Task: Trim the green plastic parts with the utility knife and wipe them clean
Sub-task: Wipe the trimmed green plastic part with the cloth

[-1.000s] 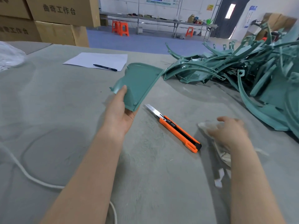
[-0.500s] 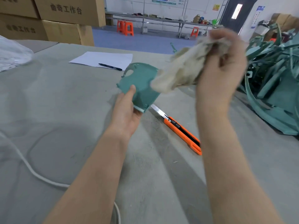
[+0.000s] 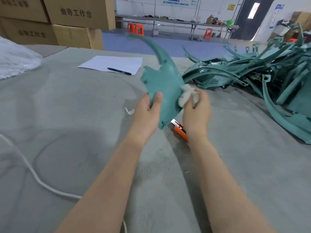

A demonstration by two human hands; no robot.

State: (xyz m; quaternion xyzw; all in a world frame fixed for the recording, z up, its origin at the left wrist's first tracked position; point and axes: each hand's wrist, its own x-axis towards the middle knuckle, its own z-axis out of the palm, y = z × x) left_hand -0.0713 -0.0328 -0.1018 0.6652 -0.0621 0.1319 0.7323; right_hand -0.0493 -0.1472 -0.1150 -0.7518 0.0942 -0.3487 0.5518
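Over the grey felt table (image 3: 67,115), left hand (image 3: 148,113) grips a green plastic part (image 3: 164,84); right hand (image 3: 196,110) clutches a white rag (image 3: 186,96) against it, utility knife (image 3: 180,129) lying beneath.

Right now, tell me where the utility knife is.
Head view: the utility knife lies on the table, right of centre, partly hidden under the lower tip of the green part and the right hand.

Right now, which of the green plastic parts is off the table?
The curved part gripped by the left hand, with the right hand pressing a white cloth on its edge. The others all lie in the pile on the table.
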